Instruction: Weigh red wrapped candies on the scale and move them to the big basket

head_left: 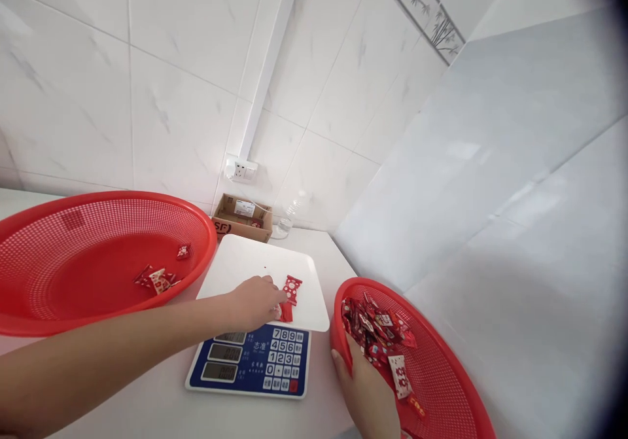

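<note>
My left hand (258,300) is over the white pan (235,262) of a digital scale, its fingers bent down and closed at small red wrapped candies (292,288). One candy shows beyond the fingertips; another lies partly hidden under them. Below the pan is the scale's blue keypad panel (260,360) with its displays. At lower right, my right hand (366,386) grips the near rim of a red plastic basket (456,367), its thumb on the outside. Many wrapped candies (377,328), mostly red, lie in that basket.
On the left stands a larger red basket (93,256) with several candies (159,280) in it. A cardboard box (243,220) and a clear plastic bottle (289,215) stand behind the scale. The tiled wall has a socket (241,169); a pale panel rises at right.
</note>
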Demonstrator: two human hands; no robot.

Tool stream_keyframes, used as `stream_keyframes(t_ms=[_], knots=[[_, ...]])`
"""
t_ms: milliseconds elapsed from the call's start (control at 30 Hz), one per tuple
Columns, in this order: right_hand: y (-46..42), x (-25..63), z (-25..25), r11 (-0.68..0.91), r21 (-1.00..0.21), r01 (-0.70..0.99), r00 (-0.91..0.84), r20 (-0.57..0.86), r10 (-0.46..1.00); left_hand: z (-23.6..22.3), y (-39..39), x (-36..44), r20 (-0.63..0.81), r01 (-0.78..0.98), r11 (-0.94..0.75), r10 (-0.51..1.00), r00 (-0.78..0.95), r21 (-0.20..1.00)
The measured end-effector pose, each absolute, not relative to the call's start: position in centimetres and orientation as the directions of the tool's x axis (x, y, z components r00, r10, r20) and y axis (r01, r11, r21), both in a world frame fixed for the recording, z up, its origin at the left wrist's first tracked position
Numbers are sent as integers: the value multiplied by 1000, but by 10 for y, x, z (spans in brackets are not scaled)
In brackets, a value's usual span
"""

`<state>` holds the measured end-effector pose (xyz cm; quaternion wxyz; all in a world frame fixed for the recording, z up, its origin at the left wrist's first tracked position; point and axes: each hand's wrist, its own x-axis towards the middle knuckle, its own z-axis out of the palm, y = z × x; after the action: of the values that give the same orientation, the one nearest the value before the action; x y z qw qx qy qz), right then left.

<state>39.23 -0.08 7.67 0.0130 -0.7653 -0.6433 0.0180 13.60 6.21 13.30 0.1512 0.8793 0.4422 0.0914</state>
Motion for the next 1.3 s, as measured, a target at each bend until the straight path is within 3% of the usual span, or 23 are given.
stream_keyframes(t_ms=[167, 500, 767, 1000, 1300], knots=[[-1, 392, 75, -178, -52, 983, 178, -10, 984, 127, 68, 141, -24, 746, -569, 789, 614, 345], [-2, 387, 84, -203, -55, 978, 200, -54, 978, 134, 75, 131, -167, 799, -427, 830, 532, 423], [-2, 387, 83, -201, -58, 978, 198, -52, 979, 129, 90, 131, 2, 787, -383, 900, 436, 483], [-2, 387, 81, -195, -55, 979, 192, -55, 980, 127, 112, 167, 80, 858, -313, 948, 308, 408], [-2, 387, 82, -201, -55, 978, 198, -58, 978, 108, 114, 193, 39, 874, -399, 914, 405, 278]])
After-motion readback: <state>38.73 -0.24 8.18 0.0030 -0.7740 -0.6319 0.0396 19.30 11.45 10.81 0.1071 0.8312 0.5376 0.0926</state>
